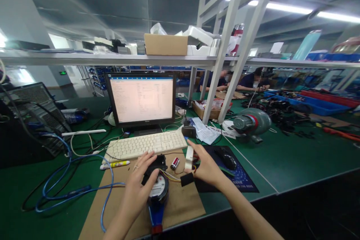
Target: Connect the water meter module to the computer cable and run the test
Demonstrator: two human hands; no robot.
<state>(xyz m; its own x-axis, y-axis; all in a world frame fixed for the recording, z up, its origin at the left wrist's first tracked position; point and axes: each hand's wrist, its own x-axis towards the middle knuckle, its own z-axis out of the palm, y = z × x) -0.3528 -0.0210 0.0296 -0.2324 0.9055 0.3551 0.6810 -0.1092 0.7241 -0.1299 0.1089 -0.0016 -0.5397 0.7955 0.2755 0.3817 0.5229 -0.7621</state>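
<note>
Left hand: one, wearing one ring, in front of the keyboard; thumb and fingers are spread wide, resting on the meter. Whether it grips firmly, I cannot tell.
Right hand: one, in front of the keyboard's right end, fingers and thumb drawn narrow around one white block.
Meter: one, directly in front of the keyboard, with a round pale face, a black housing partly under the left hand, and a blue lower part pointing away from the keyboard.
Wires: several thin ones, too fine to count surely, running from the meter toward one black sleeve in front of the keyboard's right end, just below the right hand.
Battery-like cylinder: one, red and white, just in front of the keyboard, between the two hands.
Cardboard sheet: one, in front of the keyboard, under the meter.
Marker: one, yellow and white, before the keyboard's left end.
Mouse: one, right of the keyboard, on one dark pad.
Monitor: one, lit, behind the keyboard.
Motor: one, grey-green, well right of the keyboard.
People: two, far beyond the keyboard to its right.
</note>
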